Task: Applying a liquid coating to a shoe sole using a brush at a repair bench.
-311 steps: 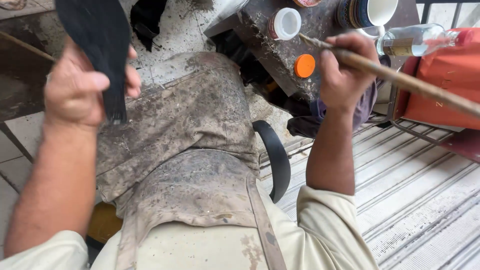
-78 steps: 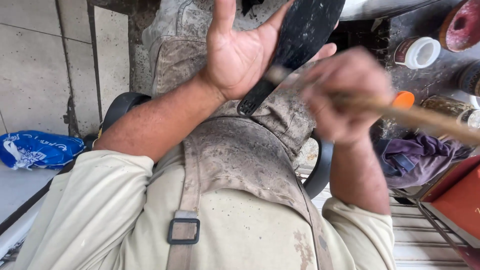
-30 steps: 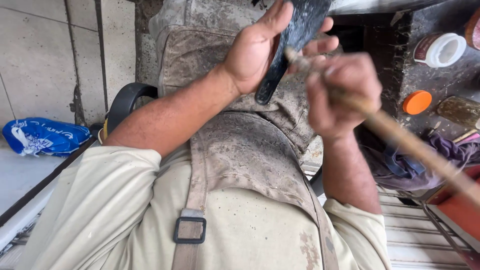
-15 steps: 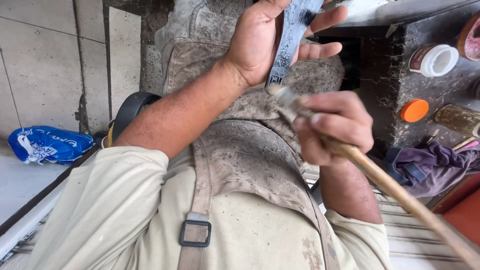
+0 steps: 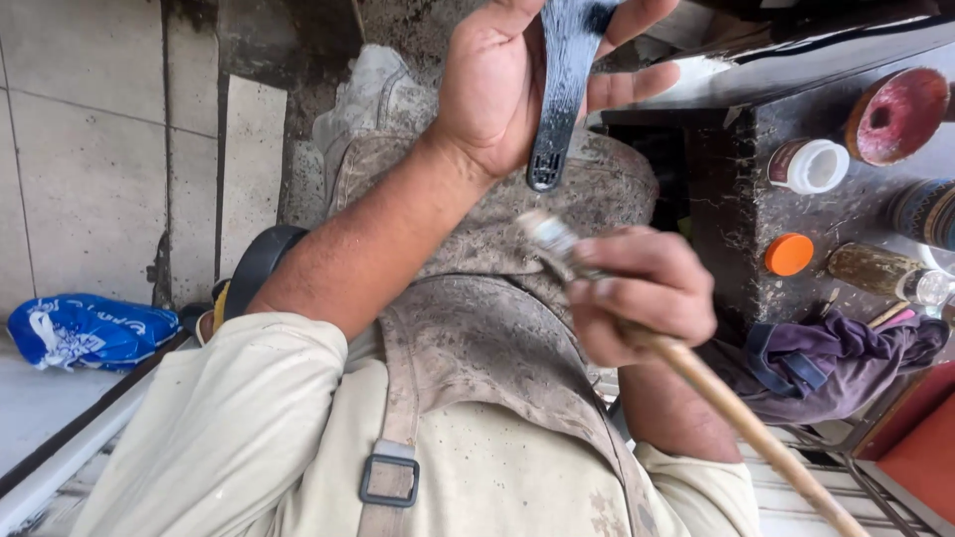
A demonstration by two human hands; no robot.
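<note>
Head view: left hand cradles a thin, glossy, likely slippery black strip; right hand clenches a brush.

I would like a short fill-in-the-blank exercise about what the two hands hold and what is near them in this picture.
1. The left hand holds a long, flat black piece that looks wet and ____ in colour.
2. The right hand grips a brush with a long ____ handle.
3. On the dark bench at the right, the round lid beside the white-capped jar is ____.
4. On the floor at the left lies a ____ plastic bag.

Missing words: black; wooden; orange; blue
</note>
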